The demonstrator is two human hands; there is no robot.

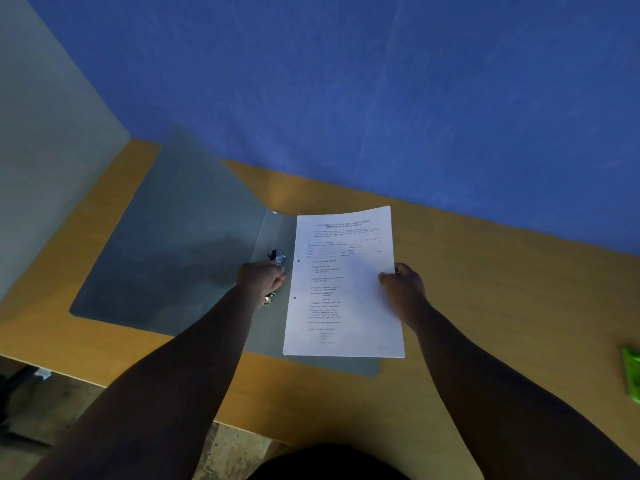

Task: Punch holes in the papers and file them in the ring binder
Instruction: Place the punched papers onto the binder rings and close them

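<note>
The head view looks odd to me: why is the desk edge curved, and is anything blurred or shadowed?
Head view: wide-angle lens bends the table edge; the right hand on the paper is slightly motion-blurred; the arms look dark, and a shadow falls across the open binder.

Blue wall (381, 81) behind a wooden desk (502, 306), dim light.

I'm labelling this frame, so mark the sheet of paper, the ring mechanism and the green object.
sheet of paper (346, 289): head view, middle of the printed page.
ring mechanism (278, 257): head view, its upper metal part.
green object (632, 374): head view, visible part at the right edge.
</note>
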